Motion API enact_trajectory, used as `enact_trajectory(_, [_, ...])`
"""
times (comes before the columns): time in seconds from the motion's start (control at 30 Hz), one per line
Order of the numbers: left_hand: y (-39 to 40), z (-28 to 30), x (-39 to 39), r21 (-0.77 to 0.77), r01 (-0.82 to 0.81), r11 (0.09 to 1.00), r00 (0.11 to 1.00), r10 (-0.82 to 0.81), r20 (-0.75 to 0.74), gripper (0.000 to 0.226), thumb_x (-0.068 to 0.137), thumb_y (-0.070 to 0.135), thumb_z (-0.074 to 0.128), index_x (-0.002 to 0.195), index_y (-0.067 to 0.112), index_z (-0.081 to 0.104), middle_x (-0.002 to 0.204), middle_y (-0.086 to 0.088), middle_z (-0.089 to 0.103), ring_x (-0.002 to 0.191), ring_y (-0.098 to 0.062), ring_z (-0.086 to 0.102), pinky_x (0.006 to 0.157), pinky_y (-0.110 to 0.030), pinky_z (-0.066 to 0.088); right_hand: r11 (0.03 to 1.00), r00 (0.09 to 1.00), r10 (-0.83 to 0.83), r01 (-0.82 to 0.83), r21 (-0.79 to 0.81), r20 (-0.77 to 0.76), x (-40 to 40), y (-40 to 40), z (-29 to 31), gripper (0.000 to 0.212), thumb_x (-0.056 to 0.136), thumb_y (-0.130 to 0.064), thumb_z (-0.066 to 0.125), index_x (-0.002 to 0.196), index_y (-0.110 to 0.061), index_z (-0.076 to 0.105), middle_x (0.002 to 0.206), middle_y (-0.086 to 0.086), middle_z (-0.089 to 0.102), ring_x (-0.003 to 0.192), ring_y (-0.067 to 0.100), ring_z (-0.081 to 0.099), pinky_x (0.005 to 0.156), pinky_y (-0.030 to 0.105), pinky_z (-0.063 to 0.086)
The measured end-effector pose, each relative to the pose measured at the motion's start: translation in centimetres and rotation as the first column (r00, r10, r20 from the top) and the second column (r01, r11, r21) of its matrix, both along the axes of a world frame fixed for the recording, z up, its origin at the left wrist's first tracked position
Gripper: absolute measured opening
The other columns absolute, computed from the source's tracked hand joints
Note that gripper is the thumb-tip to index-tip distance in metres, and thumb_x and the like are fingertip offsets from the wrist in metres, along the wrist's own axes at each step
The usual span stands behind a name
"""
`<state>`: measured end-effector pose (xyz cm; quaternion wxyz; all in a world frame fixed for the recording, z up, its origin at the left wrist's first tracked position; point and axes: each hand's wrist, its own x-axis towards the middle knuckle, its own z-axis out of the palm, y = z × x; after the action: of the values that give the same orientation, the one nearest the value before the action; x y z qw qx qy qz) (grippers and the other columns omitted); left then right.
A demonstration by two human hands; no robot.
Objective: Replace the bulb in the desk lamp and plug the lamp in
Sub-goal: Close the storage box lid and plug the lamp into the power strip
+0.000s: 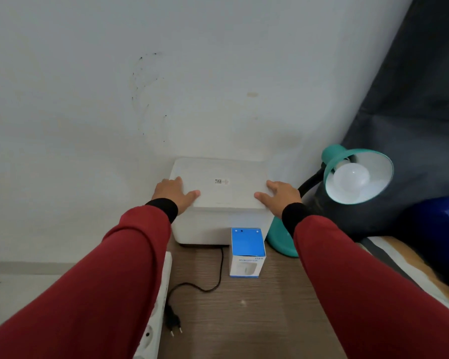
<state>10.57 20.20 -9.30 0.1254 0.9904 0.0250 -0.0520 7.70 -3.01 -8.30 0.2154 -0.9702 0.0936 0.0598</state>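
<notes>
Red sleeves fill the foreground, both arms extended toward the wall. On the wooden worktop point(257, 320) below them, the lamp's plug point(172, 321) lies loose, pins toward the camera, just beside the white power strip point(153, 330) at the left edge; the plug is not inserted. Its black cord point(219, 270) runs back under the white box point(219, 200).

The left hand point(175, 194) and right hand point(280, 195) rest spread on opposite near corners of the white box lid, thumbs on top, fingers over the sides. This symmetric placement suits lifting or shifting the box squarely; whether either hand bears load cannot be told.

A blue and white carton point(247, 252) stands in front of the box, probably the bulb packaging. The teal desk lamp point(358, 174) stands right of the box, its shade tilted toward the camera, exposing a fitted white bulb point(351, 178) for access.
</notes>
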Motion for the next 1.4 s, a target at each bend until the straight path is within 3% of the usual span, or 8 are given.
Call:
enact_trajectory(0.13, [-0.4,0.4,-0.2,0.014,-0.022,1.0,0.999,0.023,-0.045,0.062,0.094,0.052,0.038,0.133,0.003,0.041,0.128,-0.02,0.052,0.119,-0.034,0.049,0.093,-0.036,0.041,0.991,0.998,0.026,-0.033,-0.127,-0.054,0.2,0.7,1.0,0.048,0.096,-0.035,0.04,0.13,-0.001,0.047,0.136,0.02,0.045,0.121,0.033,0.049,0.098,0.036,0.041])
enact_trajectory(0.37, [0.1,2.9,-2.2,0.14,-0.014,0.99,0.998,0.023,-0.063,0.042,0.094,0.036,0.048,0.113,0.0,0.06,0.115,-0.015,0.06,0.105,-0.029,0.06,0.078,-0.03,0.048,0.881,0.982,0.124,-0.176,-0.439,-0.144,-1.0,2.0,4.2,0.027,0.091,-0.018,0.051,0.112,-0.003,0.06,0.117,0.013,0.063,0.104,0.029,0.063,0.074,0.031,0.047])
enact_trajectory(0.67, [3.0,5.2,-7.0,0.148,-0.063,0.987,0.995,0.073,-0.062,0.027,0.092,0.022,0.054,0.106,0.001,0.063,0.092,-0.011,0.057,0.083,-0.026,0.058,0.067,-0.025,0.044,0.851,0.964,0.192,-0.256,-0.459,-0.182,-4.5,5.2,6.5,0.028,0.091,-0.021,0.053,0.112,-0.003,0.059,0.113,0.012,0.063,0.085,0.026,0.057,0.071,0.029,0.044])
enact_trajectory(0.77, [4.0,5.2,-9.1,0.155,-0.086,0.984,0.994,0.095,-0.051,0.028,0.092,0.024,0.054,0.106,0.001,0.063,0.081,-0.007,0.053,0.079,-0.024,0.055,0.068,-0.025,0.043,0.855,0.96,0.23,-0.278,-0.437,-0.161,-6.1,6.8,6.4,0.017,0.091,-0.019,0.052,0.1,-0.007,0.059,0.096,0.011,0.058,0.079,0.024,0.053,0.069,0.028,0.043])
enact_trajectory(0.87, [5.1,4.3,-11.3,0.154,-0.094,0.983,0.992,0.106,-0.069,0.031,0.093,0.027,0.055,0.108,0.001,0.063,0.106,-0.013,0.063,0.098,-0.028,0.063,0.072,-0.026,0.045,0.86,0.953,0.268,-0.302,-0.411,-0.139,-7.8,8.7,5.6,0.012,0.091,-0.019,0.051,0.092,-0.008,0.055,0.089,0.009,0.052,0.077,0.024,0.052,0.069,0.027,0.042])
enact_trajectory(1.0, [6.5,1.8,-13.5,0.1,-0.118,0.988,0.987,0.128,-0.1,0.032,0.092,0.028,0.055,0.109,0.001,0.063,0.115,-0.013,0.063,0.104,-0.028,0.063,0.074,-0.027,0.046,0.869,0.931,0.322,-0.363,-0.336,-0.173,-9.4,11.4,3.0,0.025,0.091,-0.023,0.052,0.105,-0.005,0.061,0.105,0.015,0.06,0.088,0.029,0.057,0.071,0.029,0.042])
enact_trajectory(1.2, [8.3,-3.8,-16.8,-0.039,-0.158,0.987,0.967,0.147,-0.209,0.052,0.091,0.045,0.051,0.125,0.007,0.057,0.131,-0.008,0.057,0.12,-0.023,0.055,0.096,-0.027,0.044,0.899,0.91,0.36,-0.397,-0.184,-0.203,-12.2,15.5,-2.4,0.04,0.094,-0.026,0.048,0.126,-0.004,0.057,0.133,0.014,0.057,0.123,0.03,0.053,0.104,0.034,0.043])
enact_trajectory(1.4, [9.2,-7.4,-20.4,-0.295,-0.291,0.91,0.94,0.214,-0.267,0.044,0.091,0.039,0.055,0.129,0.016,0.057,0.133,-0.002,0.059,0.126,-0.018,0.052,0.106,-0.025,0.035,0.968,0.943,0.243,-0.224,0.11,-0.226,-14.4,17.3,-7.1,0.037,0.083,-0.026,0.064,0.12,-0.02,0.064,0.125,0.0,0.065,0.119,0.018,0.057,0.097,0.021,0.042])
